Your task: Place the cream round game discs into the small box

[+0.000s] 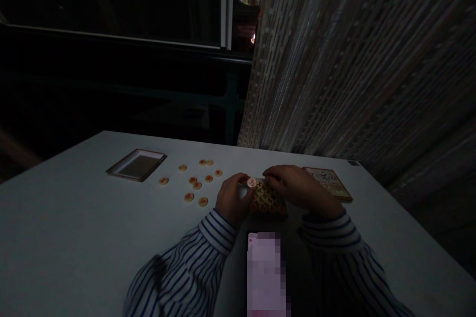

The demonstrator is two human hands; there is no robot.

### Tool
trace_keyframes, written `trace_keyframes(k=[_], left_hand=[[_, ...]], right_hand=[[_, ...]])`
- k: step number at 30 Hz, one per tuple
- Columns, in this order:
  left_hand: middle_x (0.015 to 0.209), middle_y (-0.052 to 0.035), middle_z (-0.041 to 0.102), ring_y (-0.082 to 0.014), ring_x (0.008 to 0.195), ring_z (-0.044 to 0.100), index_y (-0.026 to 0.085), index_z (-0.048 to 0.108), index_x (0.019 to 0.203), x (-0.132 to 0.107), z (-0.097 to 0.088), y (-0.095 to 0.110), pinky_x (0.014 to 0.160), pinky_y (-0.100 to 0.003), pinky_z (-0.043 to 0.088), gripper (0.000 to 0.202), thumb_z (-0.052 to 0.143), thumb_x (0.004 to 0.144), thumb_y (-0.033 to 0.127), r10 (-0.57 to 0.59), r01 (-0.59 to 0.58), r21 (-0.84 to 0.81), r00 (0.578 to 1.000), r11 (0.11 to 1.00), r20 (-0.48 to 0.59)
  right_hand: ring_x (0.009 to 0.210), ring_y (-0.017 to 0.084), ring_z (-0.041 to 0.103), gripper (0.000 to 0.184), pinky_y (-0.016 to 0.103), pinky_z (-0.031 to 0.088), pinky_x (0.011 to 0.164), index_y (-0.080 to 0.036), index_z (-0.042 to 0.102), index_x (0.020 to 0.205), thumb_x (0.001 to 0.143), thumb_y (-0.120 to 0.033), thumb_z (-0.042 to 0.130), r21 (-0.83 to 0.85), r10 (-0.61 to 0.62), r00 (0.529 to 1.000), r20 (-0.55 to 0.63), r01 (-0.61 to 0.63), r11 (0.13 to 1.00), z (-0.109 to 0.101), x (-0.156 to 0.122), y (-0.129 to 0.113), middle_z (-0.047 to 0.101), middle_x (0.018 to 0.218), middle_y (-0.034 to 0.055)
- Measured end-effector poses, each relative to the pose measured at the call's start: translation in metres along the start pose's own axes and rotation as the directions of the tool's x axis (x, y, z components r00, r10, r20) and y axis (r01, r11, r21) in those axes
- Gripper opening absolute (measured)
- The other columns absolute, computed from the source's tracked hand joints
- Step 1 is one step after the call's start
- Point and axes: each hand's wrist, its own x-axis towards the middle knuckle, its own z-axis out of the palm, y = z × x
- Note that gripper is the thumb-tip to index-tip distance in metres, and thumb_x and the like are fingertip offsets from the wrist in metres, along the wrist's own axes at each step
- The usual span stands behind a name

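My left hand (pixel 231 199) is closed, with a round xiangqi piece (pixel 252 183) bearing a red character pinched between thumb and fingers. Right beside it sits a set of packed xiangqi pieces (pixel 266 199) in rows, apparently in a box whose edges are mostly hidden in shadow. Over the far right part of these rows bends my right hand (pixel 297 185), its fingers curled and close together; whatever its fingertips hold is hidden. Several loose pieces, among them one red-marked piece (pixel 189 197), lie scattered on the white table (pixel 92 237) to the left of my hands.
An open, shallow tray or lid (pixel 139 177) lies at the far left. Behind my right hand rests a flat printed box or lid (pixel 329 184). A lit phone (pixel 266 272), its screen blurred out, lies between my forearms. A string curtain (pixel 316 59) hangs beyond the table's back edge.
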Motion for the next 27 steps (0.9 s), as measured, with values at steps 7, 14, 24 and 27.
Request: trace_keyframes(k=[7,14,24,27], left_hand=[[0.084,-0.0039,0.065,-0.0181,0.081,0.061,0.019,0.056,0.092,-0.006,0.003,-0.004,0.075,-0.031,0.048,0.021,0.06,0.074,0.028,0.033,-0.033,0.039,0.999,0.999,0.008],[0.087,-0.0034,0.066,-0.0189,0.084,0.062,0.02,0.056,0.093,-0.007,0.001,-0.002,0.075,-0.031,0.049,0.023,0.062,0.071,0.025,0.0,0.0,0.0,0.998,1.0,0.055],[0.086,-0.0049,0.067,-0.0164,0.079,0.064,0.017,0.054,0.09,-0.006,0.008,-0.002,0.075,-0.032,0.051,0.029,0.067,0.066,0.024,-0.244,0.258,-0.511,0.965,0.82,0.096],[0.079,-0.0059,0.067,-0.0153,0.072,0.065,0.015,0.053,0.082,-0.003,0.011,-0.003,0.071,-0.031,0.052,0.031,0.071,0.059,0.022,-0.393,0.389,-0.693,0.905,0.607,0.164]], right_hand=[[0.085,0.018,0.061,0.029,0.026,0.041,0.071,-0.022,0.064,0.099,0.086,-0.029,0.039,0.088,-0.048,0.997,0.063,0.042,0.995,0.02,0.009,-0.001,0.068,0.092,0.0049],[0.082,0.016,0.062,0.028,0.025,0.042,0.071,-0.021,0.065,0.097,0.084,-0.024,0.04,0.181,-0.095,0.995,0.043,0.086,0.98,0.028,0.013,0.003,0.069,0.092,0.004],[0.079,0.015,0.061,0.027,0.023,0.042,0.067,-0.019,0.066,0.094,0.081,-0.022,0.043,0.278,-0.092,0.996,0.004,0.087,0.956,0.025,0.013,0.002,0.069,0.088,0.0042],[0.079,0.016,0.061,0.026,0.024,0.042,0.067,-0.018,0.067,0.093,0.081,-0.022,0.044,0.292,-0.086,0.996,0.008,0.08,0.953,0.025,0.013,0.002,0.069,0.088,0.0046]])
